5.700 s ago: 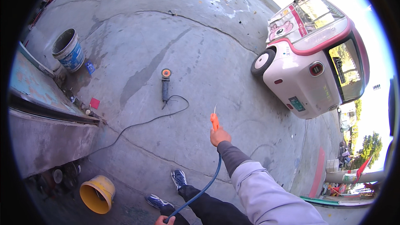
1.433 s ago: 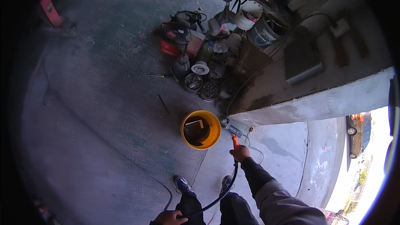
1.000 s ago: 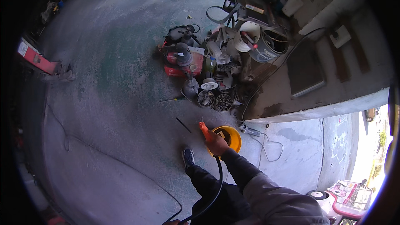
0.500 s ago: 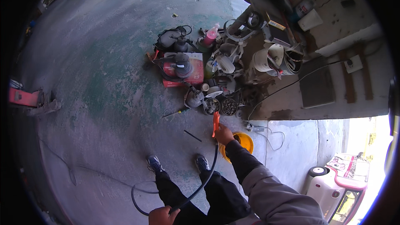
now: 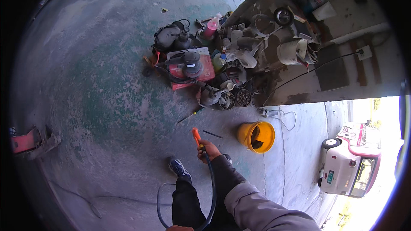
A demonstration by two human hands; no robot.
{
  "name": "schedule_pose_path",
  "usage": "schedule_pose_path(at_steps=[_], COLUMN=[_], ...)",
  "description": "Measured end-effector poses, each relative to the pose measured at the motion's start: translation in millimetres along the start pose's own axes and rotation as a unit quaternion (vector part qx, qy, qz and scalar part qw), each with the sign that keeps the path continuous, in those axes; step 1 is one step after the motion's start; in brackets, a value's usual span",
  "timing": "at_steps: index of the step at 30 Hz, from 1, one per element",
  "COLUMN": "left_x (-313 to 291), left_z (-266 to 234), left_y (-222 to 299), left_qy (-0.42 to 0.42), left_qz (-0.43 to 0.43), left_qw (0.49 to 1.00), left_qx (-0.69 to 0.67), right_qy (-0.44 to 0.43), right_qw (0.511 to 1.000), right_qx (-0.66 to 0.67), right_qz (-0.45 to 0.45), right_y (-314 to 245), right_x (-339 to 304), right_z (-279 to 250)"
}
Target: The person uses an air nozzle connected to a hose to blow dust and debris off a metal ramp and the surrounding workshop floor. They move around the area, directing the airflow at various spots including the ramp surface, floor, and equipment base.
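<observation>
In my right hand [image 5: 208, 150] is an orange air blow gun [image 5: 196, 135], gripped with closed fingers and pointing away from me. A dark hose [image 5: 213, 188] runs from its back end down toward my lap. At the bottom edge, only the top of my left hand [image 5: 180, 228] shows, closed on the hose where it loops. A thin dark rod [image 5: 212, 134] lies on the floor just beyond the blow gun. Right of my right hand stands a yellow bucket [image 5: 244, 134] with dark matter inside, apart from the hand.
Ahead, a sander [image 5: 192, 65] rests on a red box [image 5: 208, 69]. Around it crowd a pink spray bottle [image 5: 210, 27], tins of small metal parts [image 5: 243, 97] and a screwdriver [image 5: 188, 116]. A red floor jack [image 5: 25, 142] stands far left. A small vehicle [image 5: 342, 169] is at right.
My right hand has moved left and nearer with the blow gun, away from the bucket. My left hand has dropped mostly out of the picture. The whole view has shifted and turned slightly.
</observation>
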State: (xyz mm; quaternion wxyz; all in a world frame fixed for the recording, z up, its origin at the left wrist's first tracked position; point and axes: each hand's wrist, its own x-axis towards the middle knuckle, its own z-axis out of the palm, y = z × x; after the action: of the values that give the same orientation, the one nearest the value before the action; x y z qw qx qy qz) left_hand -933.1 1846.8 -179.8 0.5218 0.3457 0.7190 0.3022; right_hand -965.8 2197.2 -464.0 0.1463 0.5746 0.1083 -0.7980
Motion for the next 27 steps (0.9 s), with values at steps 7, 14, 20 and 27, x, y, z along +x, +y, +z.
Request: schedule_pose_path(at_steps=[7, 14, 20, 27], left_x=[-35, -17, -10, 6], left_z=[-24, -50, -63, -71], left_y=[-40, -33, -20, -14], left_qy=[-0.002, 0.015, 0.062, -0.004], left_qz=[-0.127, -0.128, -0.089, -0.120], left_qw=[0.992, 0.991, 0.994, 0.993], left_qx=[-0.007, 0.020, 0.035, 0.014], right_qy=[0.186, 0.334, 0.358, 0.324], right_qw=[0.965, 0.738, 0.731, 0.705], right_qx=[-0.052, -0.487, -0.450, -0.538], right_qz=[-0.177, -0.326, -0.366, -0.330], right_y=[-55, -83, -111, -136], right_x=[-42, -104, -83, -90], right_z=[-8, 10, 1, -7])
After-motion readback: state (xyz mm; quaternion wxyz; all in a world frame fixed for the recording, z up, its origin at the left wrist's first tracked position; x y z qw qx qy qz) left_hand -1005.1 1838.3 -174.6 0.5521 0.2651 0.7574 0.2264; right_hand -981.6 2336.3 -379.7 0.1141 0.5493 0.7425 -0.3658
